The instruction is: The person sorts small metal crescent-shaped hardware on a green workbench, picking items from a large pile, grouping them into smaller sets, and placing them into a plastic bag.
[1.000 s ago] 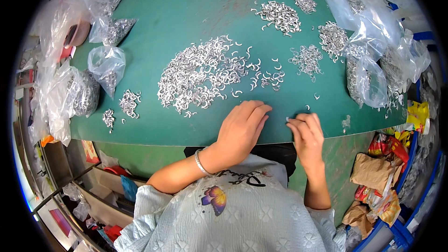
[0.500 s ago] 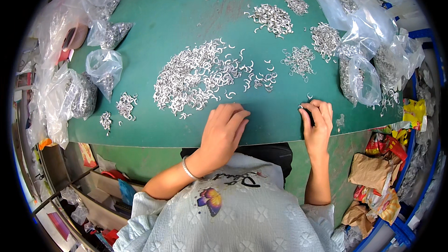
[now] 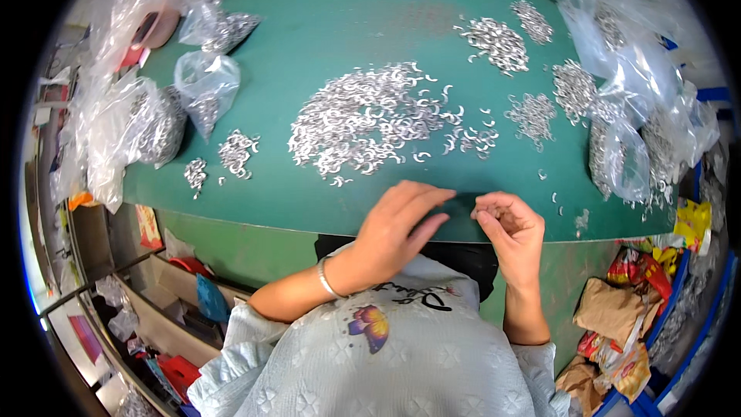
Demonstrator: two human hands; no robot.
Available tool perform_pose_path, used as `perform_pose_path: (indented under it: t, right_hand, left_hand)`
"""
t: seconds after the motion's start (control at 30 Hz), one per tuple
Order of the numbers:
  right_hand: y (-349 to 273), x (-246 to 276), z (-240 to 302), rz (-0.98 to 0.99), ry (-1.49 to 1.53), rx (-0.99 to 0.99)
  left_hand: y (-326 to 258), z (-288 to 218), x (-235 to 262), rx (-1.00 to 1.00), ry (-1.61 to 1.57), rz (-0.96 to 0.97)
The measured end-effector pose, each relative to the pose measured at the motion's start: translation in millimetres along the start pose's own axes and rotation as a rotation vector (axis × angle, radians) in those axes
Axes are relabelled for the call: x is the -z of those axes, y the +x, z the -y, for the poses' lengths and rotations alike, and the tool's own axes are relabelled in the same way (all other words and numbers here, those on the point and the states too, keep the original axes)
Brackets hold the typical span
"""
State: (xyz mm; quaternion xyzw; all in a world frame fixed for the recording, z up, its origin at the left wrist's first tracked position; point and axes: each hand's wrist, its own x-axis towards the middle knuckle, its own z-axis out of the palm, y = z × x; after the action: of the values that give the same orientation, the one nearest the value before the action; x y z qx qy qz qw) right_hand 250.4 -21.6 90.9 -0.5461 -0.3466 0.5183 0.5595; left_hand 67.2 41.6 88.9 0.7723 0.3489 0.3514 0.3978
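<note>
A large heap of small silver crescent-shaped metal pieces lies mid-table, with looser pieces at its right side. My left hand hovers by the table's near edge below the heap, fingers stretched to the right and thumb apart, with nothing visible in it. To its right, my right hand is closed, thumb against curled fingertips. Whatever is between those fingertips is too small or hidden to tell. The two hands are close but apart. A few single crescents lie just right of my right hand.
Smaller sorted heaps sit at the far right, with a heap of thin rings nearer. Small heaps also lie at the left. Filled clear bags line the left and right edges of the green table.
My right hand has moved left toward my left hand, its fingers curling in. Crescents that were at its fingertips now lie on the table. The whole view has shifted slightly.
</note>
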Motion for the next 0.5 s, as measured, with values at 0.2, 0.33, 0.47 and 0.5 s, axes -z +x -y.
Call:
perform_pose_path:
  t: [0.2, 0.33, 0.47, 0.5]
  right_hand:
    - [4, -7, -8, 0.166, 0.263, -0.192]
    - [1, -9, -6, 0.1, 0.276, -0.234]
    - [-7, 16, -4, -0.273, -0.468, 0.097]
    - [-7, 30, -2, -0.392, -0.638, 0.192]
  left_hand:
    - [2, 3, -4, -0.106, -0.143, 0.0]
    - [5, 3, -4, -0.099, -0.116, 0.008]
    - [9, 5, -18, -0.092, -0.045, 0.027]
    - [11, 6, -23, -0.102, -0.02, 0.035]
